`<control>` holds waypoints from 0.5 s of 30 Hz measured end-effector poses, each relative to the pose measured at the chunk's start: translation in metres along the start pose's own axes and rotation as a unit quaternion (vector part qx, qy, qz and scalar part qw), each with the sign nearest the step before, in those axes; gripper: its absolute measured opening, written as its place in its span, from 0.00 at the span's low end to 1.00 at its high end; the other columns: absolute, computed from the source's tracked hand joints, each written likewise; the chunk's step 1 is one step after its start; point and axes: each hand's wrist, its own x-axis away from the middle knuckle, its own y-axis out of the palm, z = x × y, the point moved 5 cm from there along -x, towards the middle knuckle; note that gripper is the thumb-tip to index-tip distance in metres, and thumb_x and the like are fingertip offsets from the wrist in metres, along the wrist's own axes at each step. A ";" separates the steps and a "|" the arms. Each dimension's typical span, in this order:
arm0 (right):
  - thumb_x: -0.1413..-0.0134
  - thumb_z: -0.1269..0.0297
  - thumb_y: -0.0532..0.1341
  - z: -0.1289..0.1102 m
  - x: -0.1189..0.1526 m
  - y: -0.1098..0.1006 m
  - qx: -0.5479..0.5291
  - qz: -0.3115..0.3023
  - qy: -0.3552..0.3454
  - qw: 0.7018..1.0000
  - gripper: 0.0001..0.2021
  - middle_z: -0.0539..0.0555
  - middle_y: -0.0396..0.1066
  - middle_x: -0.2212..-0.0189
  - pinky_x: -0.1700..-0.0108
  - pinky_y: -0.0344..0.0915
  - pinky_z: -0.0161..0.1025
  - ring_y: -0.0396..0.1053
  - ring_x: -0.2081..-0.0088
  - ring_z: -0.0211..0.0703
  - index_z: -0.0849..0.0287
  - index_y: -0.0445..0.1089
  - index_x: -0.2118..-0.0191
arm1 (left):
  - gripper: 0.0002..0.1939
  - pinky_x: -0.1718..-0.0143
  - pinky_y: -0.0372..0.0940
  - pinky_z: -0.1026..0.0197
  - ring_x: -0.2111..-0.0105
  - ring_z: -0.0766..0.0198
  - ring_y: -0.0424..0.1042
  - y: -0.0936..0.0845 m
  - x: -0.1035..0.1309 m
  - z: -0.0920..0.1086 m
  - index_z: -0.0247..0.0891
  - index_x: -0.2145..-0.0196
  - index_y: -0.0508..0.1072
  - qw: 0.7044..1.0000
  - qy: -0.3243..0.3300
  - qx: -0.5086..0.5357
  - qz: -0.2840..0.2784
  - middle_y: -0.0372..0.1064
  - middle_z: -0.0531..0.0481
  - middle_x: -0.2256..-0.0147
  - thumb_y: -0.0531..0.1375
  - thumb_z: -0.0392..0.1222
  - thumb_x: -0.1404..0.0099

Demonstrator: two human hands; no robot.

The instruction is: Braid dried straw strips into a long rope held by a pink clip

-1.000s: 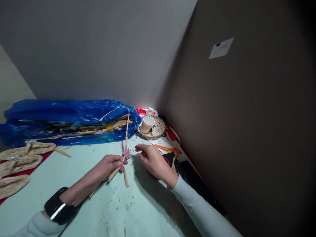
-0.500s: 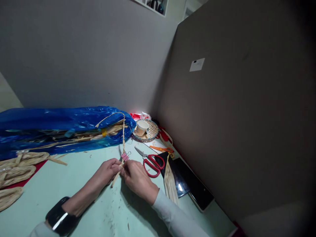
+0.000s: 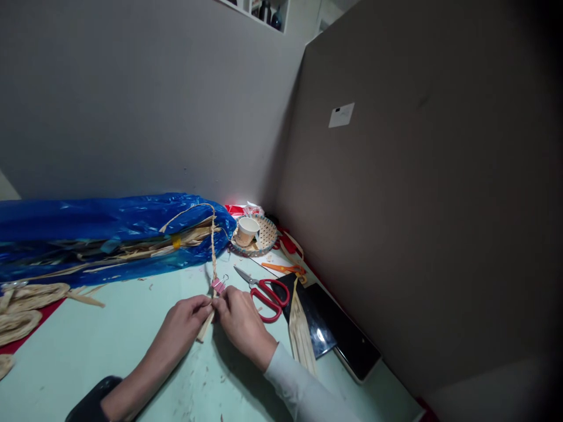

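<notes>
A thin braided cord of straw-coloured fibre (image 3: 213, 246) runs from the blue bag's side down to a pink binder clip (image 3: 219, 286), which grips it. Just below the clip, my left hand (image 3: 187, 319) pinches the fibre strands between thumb and fingers. My right hand (image 3: 241, 319) is closed on the same strands, its fingertips almost touching the left ones. Loose flat strand ends (image 3: 204, 328) stick out below, between the hands. Red-handled scissors (image 3: 266, 296) lie partly open just right of my right hand.
A blue plastic bag (image 3: 109, 220) of dried fibre lies along the back partition. Coiled braids (image 3: 33, 299) rest at left. A woven basket (image 3: 266, 234) holds a paper cup (image 3: 247, 230). Orange scissors (image 3: 285, 268), a husk bundle (image 3: 301, 328) and a black tablet (image 3: 352, 346) are at right.
The view has shifted slightly to the right. Both hands stay closed on the strands under the clip, their fingertips adjusting a little, and the strand ends now look wider.
</notes>
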 end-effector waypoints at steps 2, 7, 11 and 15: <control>0.29 0.66 0.53 -0.001 0.000 0.001 0.005 0.002 0.009 1.000 0.14 0.67 0.79 0.57 0.60 0.60 0.41 0.75 0.53 0.56 0.66 0.74 0.52 | 0.15 0.67 0.60 0.57 0.73 0.53 0.69 0.000 0.002 0.004 0.44 0.81 0.70 1.000 0.000 -0.010 -0.001 0.72 0.51 0.79 0.57 0.56 0.47; 0.32 0.68 0.55 -0.001 0.000 0.001 0.013 0.001 0.012 1.000 0.13 0.67 0.80 0.58 0.63 0.56 0.41 0.76 0.55 0.57 0.65 0.77 0.54 | 0.15 0.67 0.58 0.57 0.73 0.52 0.69 -0.001 0.006 0.011 0.45 0.83 0.69 1.000 -0.003 -0.021 0.005 0.71 0.50 0.80 0.58 0.55 0.47; 0.33 0.68 0.56 -0.001 0.001 0.000 0.005 0.004 0.013 1.000 0.12 0.65 0.81 0.60 0.65 0.54 0.41 0.76 0.57 0.54 0.63 0.78 0.57 | 0.16 0.71 0.55 0.60 0.77 0.56 0.63 0.000 0.004 0.007 0.46 0.85 0.67 1.000 -0.013 -0.004 -0.001 0.66 0.53 0.83 0.59 0.55 0.47; 0.34 0.70 0.58 0.001 0.002 -0.002 -0.010 0.011 0.012 1.000 0.11 0.62 0.81 0.61 0.65 0.53 0.40 0.76 0.59 0.51 0.62 0.79 0.58 | 0.17 0.76 0.50 0.62 0.81 0.61 0.55 0.002 0.001 -0.003 0.45 0.85 0.67 0.999 -0.028 0.022 -0.010 0.61 0.55 0.85 0.60 0.57 0.47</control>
